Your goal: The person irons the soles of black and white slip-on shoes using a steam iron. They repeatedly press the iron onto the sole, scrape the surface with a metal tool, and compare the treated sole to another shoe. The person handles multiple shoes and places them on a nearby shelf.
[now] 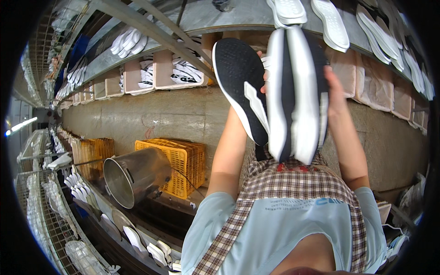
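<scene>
Several black-and-white shoe soles [300, 91] are bunched upright between my hands in front of the apron. The leftmost sole [236, 78] tilts away from the others and shows its black textured bottom with a white inset. My left hand [263, 75] grips the bunch from behind that sole; only some fingers show beside its edge. On the bunch's right side, my right hand [337, 89] presses with curled fingers, slightly blurred by motion. Just beyond the bunch, white soles [289, 13] lie on the bench, with another white sole [331, 25] to their right.
A long grey metal bench [247, 16] runs across the far side, with soles along it. Fabric-lined bins [162, 68] stand beneath. To my left are a steel pot [137, 176], a yellow plastic crate [188, 167] and wire racks [59, 220]. A metal beam [151, 32] slants across the upper left.
</scene>
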`<state>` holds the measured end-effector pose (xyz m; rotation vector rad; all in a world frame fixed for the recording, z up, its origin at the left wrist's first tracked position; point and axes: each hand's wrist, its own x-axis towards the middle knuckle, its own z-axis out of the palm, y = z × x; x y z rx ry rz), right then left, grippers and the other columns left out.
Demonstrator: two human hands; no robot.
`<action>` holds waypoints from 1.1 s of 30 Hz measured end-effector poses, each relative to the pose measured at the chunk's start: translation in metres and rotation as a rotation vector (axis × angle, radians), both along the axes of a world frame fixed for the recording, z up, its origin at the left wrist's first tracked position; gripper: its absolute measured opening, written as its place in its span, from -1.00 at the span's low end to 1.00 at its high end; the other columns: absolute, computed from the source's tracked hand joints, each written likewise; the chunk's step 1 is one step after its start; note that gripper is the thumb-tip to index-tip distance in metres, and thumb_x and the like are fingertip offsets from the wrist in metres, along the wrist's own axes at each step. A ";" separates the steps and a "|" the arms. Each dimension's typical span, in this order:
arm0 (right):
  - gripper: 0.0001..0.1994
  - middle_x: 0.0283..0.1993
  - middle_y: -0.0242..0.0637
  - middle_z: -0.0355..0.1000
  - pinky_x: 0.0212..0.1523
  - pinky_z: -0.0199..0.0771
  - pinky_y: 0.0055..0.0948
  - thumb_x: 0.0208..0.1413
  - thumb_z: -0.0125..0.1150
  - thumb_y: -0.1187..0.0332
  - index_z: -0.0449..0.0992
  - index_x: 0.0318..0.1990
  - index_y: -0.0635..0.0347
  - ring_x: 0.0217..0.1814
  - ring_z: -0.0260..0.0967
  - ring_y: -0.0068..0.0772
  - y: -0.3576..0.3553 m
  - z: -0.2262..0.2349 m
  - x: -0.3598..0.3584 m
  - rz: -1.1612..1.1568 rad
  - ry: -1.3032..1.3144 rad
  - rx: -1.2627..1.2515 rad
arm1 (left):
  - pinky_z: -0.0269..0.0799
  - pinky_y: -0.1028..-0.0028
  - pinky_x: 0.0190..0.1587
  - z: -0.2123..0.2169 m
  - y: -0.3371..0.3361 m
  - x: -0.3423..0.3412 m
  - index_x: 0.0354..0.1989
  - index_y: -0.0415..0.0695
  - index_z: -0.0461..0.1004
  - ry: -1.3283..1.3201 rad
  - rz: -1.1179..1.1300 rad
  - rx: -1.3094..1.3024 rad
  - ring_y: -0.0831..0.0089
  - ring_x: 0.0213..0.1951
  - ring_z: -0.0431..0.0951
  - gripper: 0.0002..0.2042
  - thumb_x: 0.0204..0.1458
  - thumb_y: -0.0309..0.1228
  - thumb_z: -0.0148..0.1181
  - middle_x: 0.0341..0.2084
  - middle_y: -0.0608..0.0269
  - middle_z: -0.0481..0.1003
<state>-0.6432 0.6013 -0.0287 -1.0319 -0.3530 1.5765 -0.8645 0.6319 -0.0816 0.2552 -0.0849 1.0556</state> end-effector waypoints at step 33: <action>-0.38 0.27 -0.09 0.13 0.26 0.19 -0.29 0.11 0.06 0.15 0.09 0.25 0.29 0.29 0.13 -0.26 0.002 0.022 0.071 0.153 0.162 0.750 | 0.30 0.41 -0.68 0.069 -0.037 0.002 0.29 -0.09 0.01 -0.055 -0.173 0.233 0.30 -0.73 0.36 -0.31 0.06 0.12 -0.26 -0.54 -0.03 0.31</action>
